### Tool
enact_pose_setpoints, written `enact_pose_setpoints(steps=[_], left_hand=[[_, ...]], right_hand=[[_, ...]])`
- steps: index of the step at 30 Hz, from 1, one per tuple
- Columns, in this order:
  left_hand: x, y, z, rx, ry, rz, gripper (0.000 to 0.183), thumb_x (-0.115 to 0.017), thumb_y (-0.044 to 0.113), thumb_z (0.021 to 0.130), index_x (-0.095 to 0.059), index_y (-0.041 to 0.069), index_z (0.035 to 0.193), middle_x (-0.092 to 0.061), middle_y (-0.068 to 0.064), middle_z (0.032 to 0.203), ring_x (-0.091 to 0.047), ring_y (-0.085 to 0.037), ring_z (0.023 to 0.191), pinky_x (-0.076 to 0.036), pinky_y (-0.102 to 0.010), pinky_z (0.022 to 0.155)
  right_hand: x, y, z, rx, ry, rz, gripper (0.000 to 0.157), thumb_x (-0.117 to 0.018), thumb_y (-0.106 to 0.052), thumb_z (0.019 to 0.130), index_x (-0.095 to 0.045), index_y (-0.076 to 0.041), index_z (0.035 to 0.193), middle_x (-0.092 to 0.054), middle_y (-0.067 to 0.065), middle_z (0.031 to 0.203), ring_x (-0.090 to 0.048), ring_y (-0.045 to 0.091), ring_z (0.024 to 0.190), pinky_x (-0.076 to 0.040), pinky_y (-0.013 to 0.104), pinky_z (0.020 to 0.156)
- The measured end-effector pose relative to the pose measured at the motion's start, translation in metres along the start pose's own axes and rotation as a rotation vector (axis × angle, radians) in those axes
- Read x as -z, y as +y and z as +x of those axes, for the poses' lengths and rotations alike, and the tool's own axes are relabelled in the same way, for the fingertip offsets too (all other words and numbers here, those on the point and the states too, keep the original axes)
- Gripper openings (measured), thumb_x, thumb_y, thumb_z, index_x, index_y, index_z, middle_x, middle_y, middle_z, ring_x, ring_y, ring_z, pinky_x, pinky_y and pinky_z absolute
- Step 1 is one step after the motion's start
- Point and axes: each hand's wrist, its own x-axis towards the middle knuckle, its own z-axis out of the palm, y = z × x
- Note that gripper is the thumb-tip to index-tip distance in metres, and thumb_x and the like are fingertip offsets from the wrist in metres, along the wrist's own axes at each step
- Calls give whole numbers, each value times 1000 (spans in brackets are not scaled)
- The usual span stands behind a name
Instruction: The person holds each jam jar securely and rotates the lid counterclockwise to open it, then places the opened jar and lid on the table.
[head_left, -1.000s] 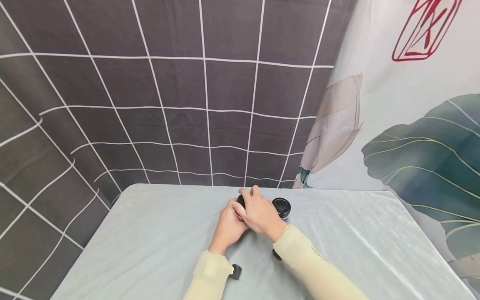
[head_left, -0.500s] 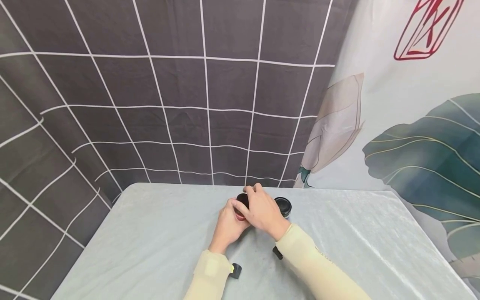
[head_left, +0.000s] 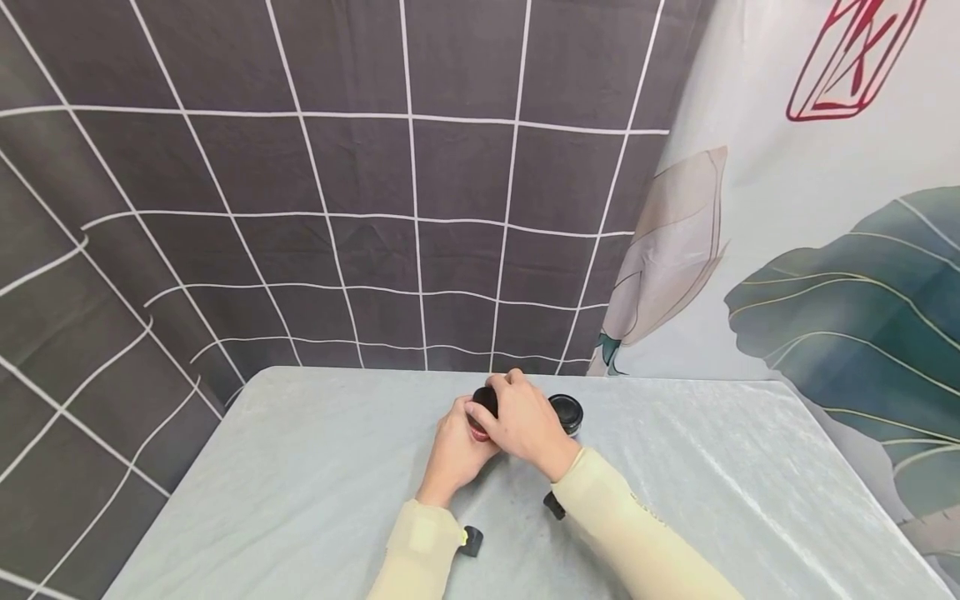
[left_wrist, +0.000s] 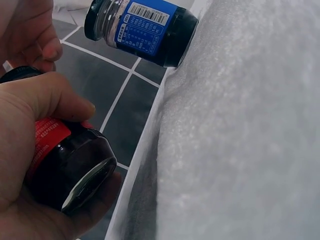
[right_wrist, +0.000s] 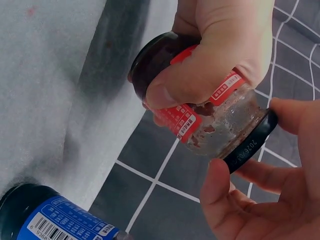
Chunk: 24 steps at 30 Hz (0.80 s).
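Observation:
A glass jar with a red label (right_wrist: 200,117) is held up over the table, tilted in both wrist views. My left hand (head_left: 457,454) grips it round the body, thumb across the label. At the other end sits a black lid (right_wrist: 251,141) with a printed date. My right hand (head_left: 528,425) pinches the lid's edge between thumb and fingers. Reddish bits cling inside the clear glass near the lid. Beside my right hand stands a second jar (left_wrist: 142,27), blue-labelled and black-lidded, upright on the table.
A pale grey cloth covers the table (head_left: 315,500). Its far edge lies close behind the hands, against a dark curtain (head_left: 360,167) with white grid lines. A white curtain with leaf prints (head_left: 862,308) hangs at the right.
Since one second ago my right hand has shifted slightly right and turned on the lid, so more of the lid shows. Over the last half second almost nothing differs.

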Motion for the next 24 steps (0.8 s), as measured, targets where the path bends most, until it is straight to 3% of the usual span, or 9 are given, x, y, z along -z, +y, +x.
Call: enact_pose_setpoints(steps=[24], left_hand=[[3, 1, 1, 4, -7, 7, 59, -83, 19, 75, -55, -1, 123, -68, -17, 113, -66, -29, 105, -53, -45, 92]], right_hand=[[1, 1, 0, 46, 11, 22, 39, -69, -41, 91, -70, -7, 110, -60, 12, 97, -61, 27, 68, -54, 44, 64]])
